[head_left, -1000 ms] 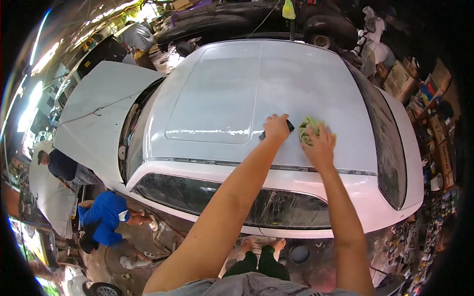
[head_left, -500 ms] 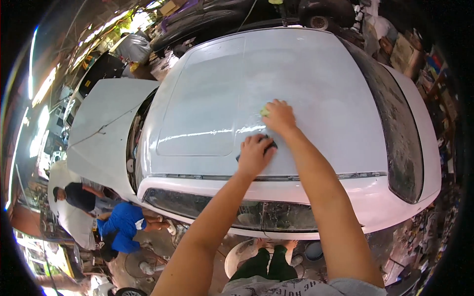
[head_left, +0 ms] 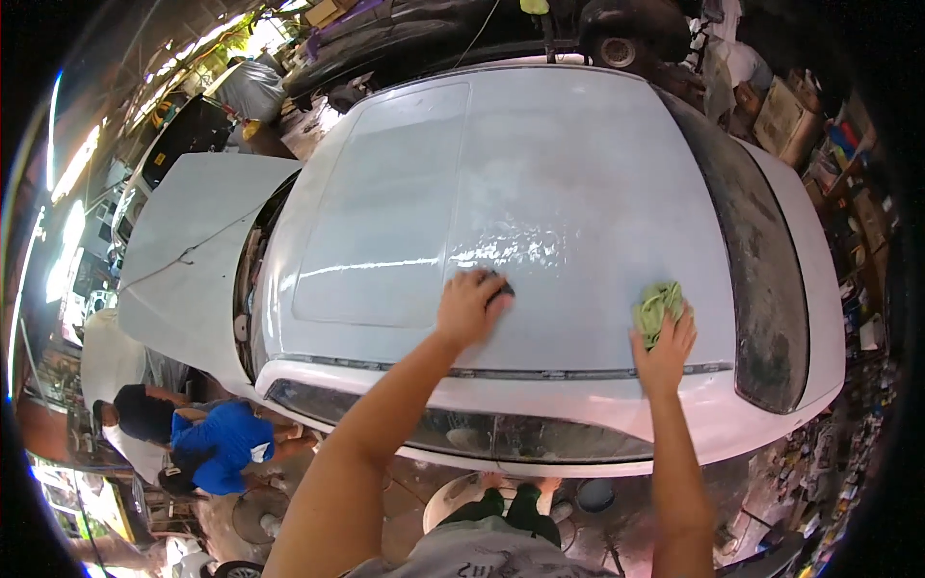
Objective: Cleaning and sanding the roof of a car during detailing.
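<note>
Car roof (head_left: 568, 173): pale gray, patchy, wet w/ droplets nr ctr. Dk block (head_left: 504, 289): mostly hidden, on roof, just nearside of wet patch. Lt-green cloth (head_left: 658, 306): crumpled, on roof twd rear, well apart fr block.

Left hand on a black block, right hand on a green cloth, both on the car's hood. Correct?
Wrong panel: the head view shows both on the car's roof. The rest is right: left hand on the black block, right hand on the green cloth.

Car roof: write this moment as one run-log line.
left hand: gripping dark block | right hand: touching green cloth | car roof: wet patch beyond left hand
</note>
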